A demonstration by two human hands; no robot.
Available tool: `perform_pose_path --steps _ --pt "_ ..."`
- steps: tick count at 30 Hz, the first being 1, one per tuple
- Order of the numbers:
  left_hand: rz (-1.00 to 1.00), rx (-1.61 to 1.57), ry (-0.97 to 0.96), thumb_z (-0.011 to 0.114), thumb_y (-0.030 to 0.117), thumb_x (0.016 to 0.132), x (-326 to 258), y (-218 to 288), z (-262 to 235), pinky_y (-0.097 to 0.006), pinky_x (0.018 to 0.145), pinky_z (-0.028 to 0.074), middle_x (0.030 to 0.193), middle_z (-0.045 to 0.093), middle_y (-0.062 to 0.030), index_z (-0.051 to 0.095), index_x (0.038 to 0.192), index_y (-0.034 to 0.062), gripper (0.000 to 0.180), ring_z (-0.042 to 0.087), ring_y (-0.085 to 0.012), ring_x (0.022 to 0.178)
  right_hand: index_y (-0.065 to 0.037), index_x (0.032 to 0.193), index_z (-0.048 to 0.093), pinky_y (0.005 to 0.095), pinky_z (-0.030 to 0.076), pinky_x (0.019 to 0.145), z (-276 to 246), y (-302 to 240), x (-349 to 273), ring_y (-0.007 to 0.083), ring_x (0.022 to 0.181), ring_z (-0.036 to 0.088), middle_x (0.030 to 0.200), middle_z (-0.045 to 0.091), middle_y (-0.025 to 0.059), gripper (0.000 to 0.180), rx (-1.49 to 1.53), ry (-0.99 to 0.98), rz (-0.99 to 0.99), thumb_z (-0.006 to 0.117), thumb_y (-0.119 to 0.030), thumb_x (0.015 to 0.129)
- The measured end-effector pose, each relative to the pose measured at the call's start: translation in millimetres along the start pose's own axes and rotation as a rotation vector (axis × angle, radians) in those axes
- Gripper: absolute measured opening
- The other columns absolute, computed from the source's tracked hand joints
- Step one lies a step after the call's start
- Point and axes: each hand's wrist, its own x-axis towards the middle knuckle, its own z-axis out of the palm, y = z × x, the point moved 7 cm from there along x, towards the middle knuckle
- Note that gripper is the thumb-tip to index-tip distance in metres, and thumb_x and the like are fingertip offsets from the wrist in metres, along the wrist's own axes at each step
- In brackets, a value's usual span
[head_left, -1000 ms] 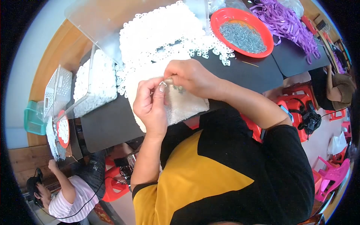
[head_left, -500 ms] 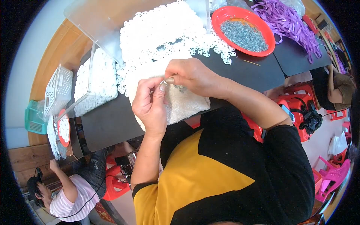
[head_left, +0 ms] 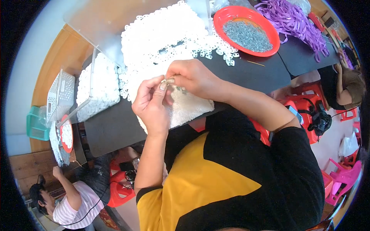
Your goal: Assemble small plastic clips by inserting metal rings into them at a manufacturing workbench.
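Note:
My left hand pinches a small white plastic piece between thumb and fingertips. The thumb and forefinger of my right hand close on that same piece, and the fingertips cover most of it. Both hands are over a cream towel spread at the table's near edge. A few small greyish metal bits lie on the towel beside my right hand. Beyond the towel, a big heap of small white plastic pieces with holes spills out of a clear bin.
At the far right, a red bowl holds many small metal pieces, near purple straps. A thin stick lies on the dark table. A second bin of white pieces stands left. Co-workers sit left and right.
Both hands have shifted slightly left, still pinched together on the white piece. My left hand has tilted a little, and the whole view has moved slightly.

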Motion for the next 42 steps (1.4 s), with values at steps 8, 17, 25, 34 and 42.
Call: perform_pose_path --steps 8,17,25,34,42 --pt "-0.052 0.208 -0.148 0.063 0.003 0.089 5.3 3.2 -11.8 -0.02 0.054 0.041 0.076 0.063 -0.0016 0.065 0.092 -0.0017 0.006 0.052 -0.007 0.061 0.0 0.089 0.059 0.0359 0.047 0.065 -2.0 -2.3 -1.7 0.0303 0.072 0.06 0.079 0.059 0.0149 0.011 -0.099 0.055 -0.073 0.059 -0.01 0.085" --pt "0.054 0.259 -0.201 0.058 -0.003 0.089 11.0 3.4 1.8 -0.018 0.05 0.033 0.067 0.052 0.0035 0.06 0.08 0.0019 0.011 0.044 -0.0029 0.058 0.001 0.087 0.06 0.0336 0.045 0.064 -5.6 -6.2 -1.0 0.0257 0.07 0.058 0.076 0.058 0.0136 0.008 0.081 0.086 -0.097 0.057 -0.005 0.082" --pt "-0.215 -0.052 -0.116 0.059 0.004 0.091 6.7 -27.2 1.6 -0.017 0.046 0.033 0.066 0.055 0.0005 0.06 0.087 0.0033 0.004 0.044 -0.0046 0.052 -0.007 0.083 0.061 0.0411 0.048 0.066 -74.6 -4.3 -18.6 0.0317 0.08 0.061 0.081 0.06 0.0113 0.006 -0.729 0.214 -0.054 0.06 -0.013 0.084" --pt "-0.153 0.024 -0.177 0.06 0.007 0.091 6.5 -19.6 1.1 -0.017 0.046 0.03 0.065 0.054 0.0004 0.061 0.087 0.0036 0.006 0.041 -0.0037 0.051 -0.009 0.083 0.064 0.0413 0.044 0.069 -93.8 16.7 -81.7 0.029 0.08 0.056 0.08 0.054 0.0082 0.011 -1.045 0.122 -0.054 0.065 -0.007 0.073" --pt "-0.145 0.034 -0.196 0.06 0.008 0.091 4.2 -19.6 3.3 -0.017 0.046 0.03 0.066 0.054 0.0011 0.062 0.086 0.0045 0.006 0.041 -0.0029 0.051 -0.009 0.086 0.062 0.0393 0.041 0.073 -91.7 23.1 -63.1 0.0277 0.084 0.055 0.083 0.054 0.0074 0.015 -1.11 0.159 -0.019 0.063 -0.008 0.072"
